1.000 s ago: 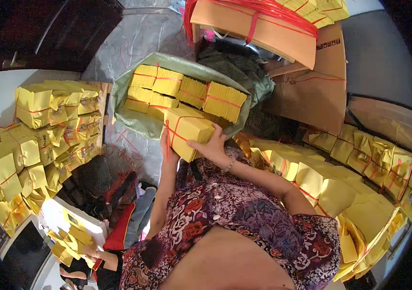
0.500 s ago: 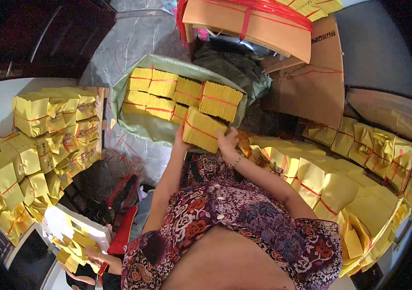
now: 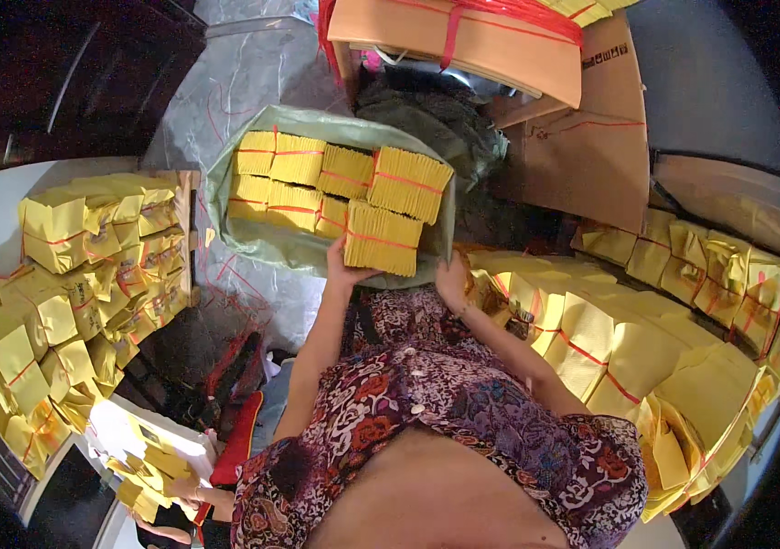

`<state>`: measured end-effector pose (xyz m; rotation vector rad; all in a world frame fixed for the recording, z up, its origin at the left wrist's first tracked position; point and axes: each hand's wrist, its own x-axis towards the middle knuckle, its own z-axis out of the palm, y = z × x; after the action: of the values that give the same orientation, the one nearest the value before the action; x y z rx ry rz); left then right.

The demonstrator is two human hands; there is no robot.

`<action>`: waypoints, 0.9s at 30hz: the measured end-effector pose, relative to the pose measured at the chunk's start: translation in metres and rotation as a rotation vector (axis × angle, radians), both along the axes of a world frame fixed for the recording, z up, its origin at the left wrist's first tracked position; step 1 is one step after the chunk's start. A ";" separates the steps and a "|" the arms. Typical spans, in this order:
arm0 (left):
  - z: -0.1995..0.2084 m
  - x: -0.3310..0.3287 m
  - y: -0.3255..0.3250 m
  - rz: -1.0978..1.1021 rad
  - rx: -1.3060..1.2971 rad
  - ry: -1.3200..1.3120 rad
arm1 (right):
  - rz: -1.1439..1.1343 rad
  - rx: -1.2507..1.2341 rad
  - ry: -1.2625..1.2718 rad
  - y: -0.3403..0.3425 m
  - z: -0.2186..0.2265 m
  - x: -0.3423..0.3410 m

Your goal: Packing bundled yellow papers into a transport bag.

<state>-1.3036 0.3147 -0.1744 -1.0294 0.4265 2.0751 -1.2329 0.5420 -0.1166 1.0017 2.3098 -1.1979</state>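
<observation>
An open pale green sack [image 3: 216, 197] holds two rows of yellow folded-paper bundles [image 3: 297, 157], each tied with red string. My left hand [image 3: 346, 265] is closed around the near left corner of one bundle [image 3: 383, 240], its thumb along the near side. This bundle sits at the right end of the near row, close to the sack's near rim. My right hand [image 3: 451, 282] has left the paper and is at the sack's near right rim, fingers closed on the edge; the fingertips are partly hidden.
Stacked yellow bundles [image 3: 79, 302] stand at left, and larger ones [image 3: 628, 366] at right. A cardboard box [image 3: 582, 174] with red string [image 3: 324, 37] is beyond the sack. Another person's hand [image 3: 191, 489] handles yellow paper at lower left.
The bundle, tilted between both hands before, now sits down in the sack's near right corner. My right hand has let go of it and moved right and down to the rim.
</observation>
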 end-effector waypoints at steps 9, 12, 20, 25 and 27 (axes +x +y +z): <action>-0.021 -0.034 -0.032 -0.099 -0.319 0.169 | 0.162 0.044 0.171 0.019 0.001 -0.045; -0.005 -0.052 -0.018 -0.254 -0.428 0.216 | 0.079 -0.151 0.155 0.019 -0.017 -0.067; 0.025 -0.060 0.017 -0.465 -0.339 0.195 | 0.079 -0.229 0.192 0.005 -0.017 -0.066; 0.018 -0.054 0.023 -0.395 -0.233 0.179 | 0.070 -0.090 0.105 0.001 -0.007 -0.063; 0.012 -0.052 0.024 -0.426 -0.234 0.145 | 0.090 -0.032 0.100 0.005 -0.004 -0.064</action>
<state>-1.3557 0.3385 -0.1623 -0.8321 0.8982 1.7461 -1.2968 0.5472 -0.1204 0.8348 2.3768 -1.2715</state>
